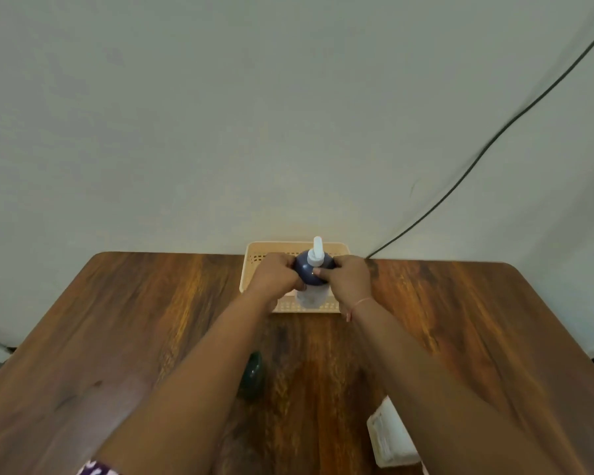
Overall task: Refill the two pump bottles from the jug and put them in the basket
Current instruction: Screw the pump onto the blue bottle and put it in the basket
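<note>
A dark blue pump bottle [310, 270] with a white pump head stands upright over the cream plastic basket [254, 260] at the far edge of the wooden table. My left hand [275, 273] grips its left side and my right hand [347, 276] grips its right side. Just below the blue bottle, inside the basket, a pale translucent bottle [311, 296] shows between my wrists. A dark green rounded object [252, 373] lies on the table under my left forearm, mostly hidden. A white container [390, 435] sits near the front right, partly covered by my right arm.
The basket stands against a pale wall. A black cable [460, 180] runs down the wall to the table's back edge, right of the basket. Bare wood [117, 320] spreads to the left and right of my arms.
</note>
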